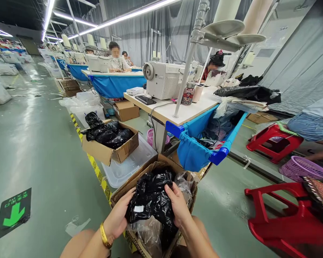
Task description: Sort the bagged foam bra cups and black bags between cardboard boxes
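- Left hand (120,212): gripping the left side of a black plastic bag (154,195) at the mouth of the open carton (118,192).
- Right hand (178,205): gripping the bag's right side, thumb on top, above the carton.
- Clear plastic bag (150,234): in the carton's near end.
- Second box (98,152), holding black bundles: beyond the carton, leftward.
- Blue cloth trough (191,156): beyond the carton, rightward.
- Sewing machine (165,80): farther beyond the carton.

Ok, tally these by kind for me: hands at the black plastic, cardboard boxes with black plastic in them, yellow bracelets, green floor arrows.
Hands at the black plastic: 2 (left hand, right hand)
Cardboard boxes: 2 (near box, farther box)
Yellow bracelet: 1
Green floor arrow: 1
Total: 6
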`<state>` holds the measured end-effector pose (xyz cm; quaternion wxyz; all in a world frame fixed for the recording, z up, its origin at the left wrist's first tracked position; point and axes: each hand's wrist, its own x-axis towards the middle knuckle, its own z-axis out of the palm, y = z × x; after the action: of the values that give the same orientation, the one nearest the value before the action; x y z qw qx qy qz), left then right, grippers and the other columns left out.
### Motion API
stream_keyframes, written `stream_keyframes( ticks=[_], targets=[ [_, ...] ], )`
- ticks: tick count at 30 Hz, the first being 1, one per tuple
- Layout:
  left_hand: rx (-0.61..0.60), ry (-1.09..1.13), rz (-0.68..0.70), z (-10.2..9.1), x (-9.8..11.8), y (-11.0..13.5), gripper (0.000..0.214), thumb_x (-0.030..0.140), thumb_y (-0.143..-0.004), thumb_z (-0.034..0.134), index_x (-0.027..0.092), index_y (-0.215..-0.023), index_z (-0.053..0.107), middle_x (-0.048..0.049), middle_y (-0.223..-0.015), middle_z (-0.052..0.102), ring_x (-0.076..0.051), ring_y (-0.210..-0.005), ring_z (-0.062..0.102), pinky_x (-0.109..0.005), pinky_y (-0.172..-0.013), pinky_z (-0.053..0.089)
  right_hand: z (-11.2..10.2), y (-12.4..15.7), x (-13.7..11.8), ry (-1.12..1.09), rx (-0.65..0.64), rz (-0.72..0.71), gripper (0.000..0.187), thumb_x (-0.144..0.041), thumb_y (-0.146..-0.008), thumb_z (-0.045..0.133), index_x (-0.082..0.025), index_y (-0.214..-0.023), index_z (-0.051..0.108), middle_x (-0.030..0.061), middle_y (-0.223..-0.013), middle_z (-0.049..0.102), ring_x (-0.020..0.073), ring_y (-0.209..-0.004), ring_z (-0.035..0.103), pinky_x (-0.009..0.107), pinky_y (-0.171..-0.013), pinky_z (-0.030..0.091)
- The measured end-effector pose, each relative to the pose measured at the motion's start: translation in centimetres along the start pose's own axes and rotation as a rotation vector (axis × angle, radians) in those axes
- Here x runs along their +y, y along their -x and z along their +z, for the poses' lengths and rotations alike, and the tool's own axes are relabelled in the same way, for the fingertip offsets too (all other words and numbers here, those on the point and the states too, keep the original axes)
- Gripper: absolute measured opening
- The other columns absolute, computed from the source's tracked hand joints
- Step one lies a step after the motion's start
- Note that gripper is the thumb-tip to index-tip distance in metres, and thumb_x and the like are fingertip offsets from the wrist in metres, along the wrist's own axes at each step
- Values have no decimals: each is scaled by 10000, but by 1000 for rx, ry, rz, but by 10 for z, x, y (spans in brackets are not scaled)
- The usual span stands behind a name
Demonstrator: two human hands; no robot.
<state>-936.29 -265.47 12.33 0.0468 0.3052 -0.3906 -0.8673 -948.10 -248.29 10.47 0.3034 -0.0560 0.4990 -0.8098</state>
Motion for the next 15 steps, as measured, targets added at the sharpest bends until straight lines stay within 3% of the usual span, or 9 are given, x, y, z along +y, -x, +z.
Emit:
stream_keyframes(
  ticks=[4, 10, 15],
  targets=[
    [-85, 29, -22, 6, 0, 7, 509, 389, -729, 854, 209, -1196, 754, -69, -1159, 806, -327, -1153, 724, -422, -968, 590, -2, 3, 1, -17, -11, 17, 507, -579, -752, 875, -244, -1099, 721, 51, -1140, 777, 284, -1021, 728, 400, -885, 583],
    [-110, -28, 45, 17, 4, 21, 517, 343, -653, 911, 213, -1139, 792, -57, -1170, 809, -336, -1208, 694, -419, -1045, 550, -7, 10, -5, -10, -28, 50, 524, -555, -768, 877, -265, -1171, 711, 32, -1024, 791, 285, -964, 734, 407, -852, 588],
    [-115, -74, 83, 16, 6, 26, 575, 447, -661, 925, 193, -1159, 792, -86, -1248, 781, -364, -1289, 638, -436, -1100, 512, -6, 15, -10, 10, -9, 29, 548, -588, -711, 897, -252, -1106, 719, 46, -1076, 781, 286, -957, 719, 398, -852, 579]
  ],
)
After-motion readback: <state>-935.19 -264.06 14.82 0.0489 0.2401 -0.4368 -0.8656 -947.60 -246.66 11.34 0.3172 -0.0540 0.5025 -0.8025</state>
